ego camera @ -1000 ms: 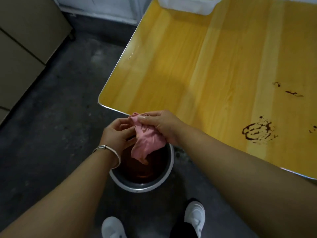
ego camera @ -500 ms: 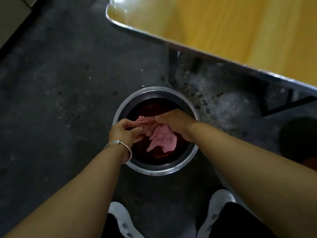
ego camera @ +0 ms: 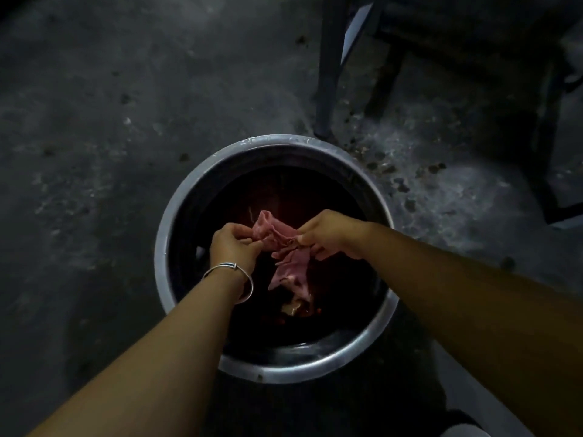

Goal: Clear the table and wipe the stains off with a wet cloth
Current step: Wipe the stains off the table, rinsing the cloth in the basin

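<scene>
We've got both hands, left (ego camera: 233,244) and right (ego camera: 329,236), pinching the crumpled pink cloth (ego camera: 288,257) over the round metal basin (ego camera: 176,216) of dark water, so wring it hard before wiping.

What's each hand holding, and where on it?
Both pinch the pink cloth over the metal basin: left hand its left end, right hand its right.

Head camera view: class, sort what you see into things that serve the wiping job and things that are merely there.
Part of the job:
- pink cloth, pinched by the left hand and right hand
- metal basin of dark water beneath it

Just there:
- bracelet on the left wrist
- dark metal frame legs
- concrete floor
</scene>
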Available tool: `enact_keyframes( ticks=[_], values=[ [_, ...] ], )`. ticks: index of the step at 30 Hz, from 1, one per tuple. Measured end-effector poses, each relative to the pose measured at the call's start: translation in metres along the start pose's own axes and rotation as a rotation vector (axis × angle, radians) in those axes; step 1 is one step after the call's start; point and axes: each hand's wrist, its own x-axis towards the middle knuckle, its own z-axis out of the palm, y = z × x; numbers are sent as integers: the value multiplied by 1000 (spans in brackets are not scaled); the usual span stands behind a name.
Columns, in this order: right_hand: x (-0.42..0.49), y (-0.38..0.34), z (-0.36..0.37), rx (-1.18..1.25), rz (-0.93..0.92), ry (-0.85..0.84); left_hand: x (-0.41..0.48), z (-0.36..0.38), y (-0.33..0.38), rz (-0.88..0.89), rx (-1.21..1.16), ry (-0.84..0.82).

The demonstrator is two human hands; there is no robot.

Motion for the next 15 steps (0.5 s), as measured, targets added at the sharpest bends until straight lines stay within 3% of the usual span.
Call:
enact_keyframes(
  ticks=[6,12,15],
  values=[
    [39,5,2,-115,-42,22,30,31,-18,200,221,-169],
    [47,8,-12,-277,17,262,48,23,-17,150,168,-78],
    [38,10,-13,-361,3,375,48,18,-18,154,270,-35]
  ],
)
